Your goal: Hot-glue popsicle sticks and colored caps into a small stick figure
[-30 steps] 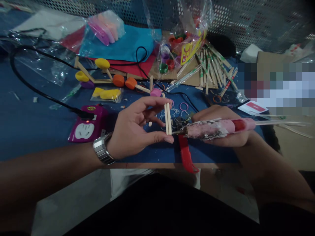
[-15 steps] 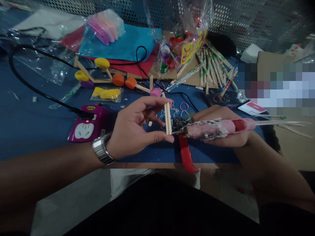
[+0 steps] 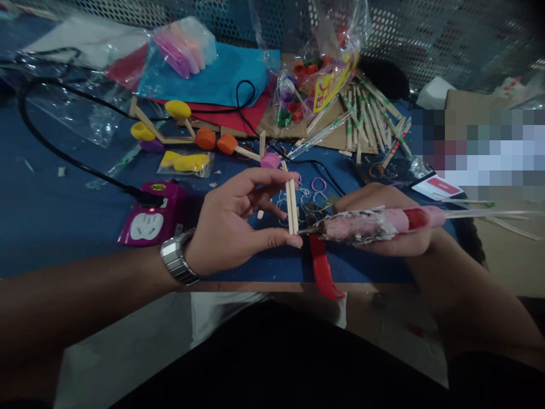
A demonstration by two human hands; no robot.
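My left hand (image 3: pixel 232 218) pinches two short wooden sticks (image 3: pixel 291 207) side by side, upright, between thumb and forefinger; a metal watch is on that wrist. My right hand (image 3: pixel 385 218) is wrapped round a pink glue gun (image 3: pixel 366 224) crusted with dried glue, held level. Its nozzle touches the lower end of the sticks, and a clear glue stick juts from its back to the right. Both hands hover just above the near edge of the blue table (image 3: pixel 63 216).
A red-handled tool (image 3: pixel 321 270) lies under the gun. A purple power socket (image 3: pixel 151 218) with a black cable sits left. Behind are loose rubber bands (image 3: pixel 315 184), a stick-and-clay figure (image 3: pixel 187 133), wrapped chopsticks (image 3: pixel 368 122), plastic bags and coloured felt.
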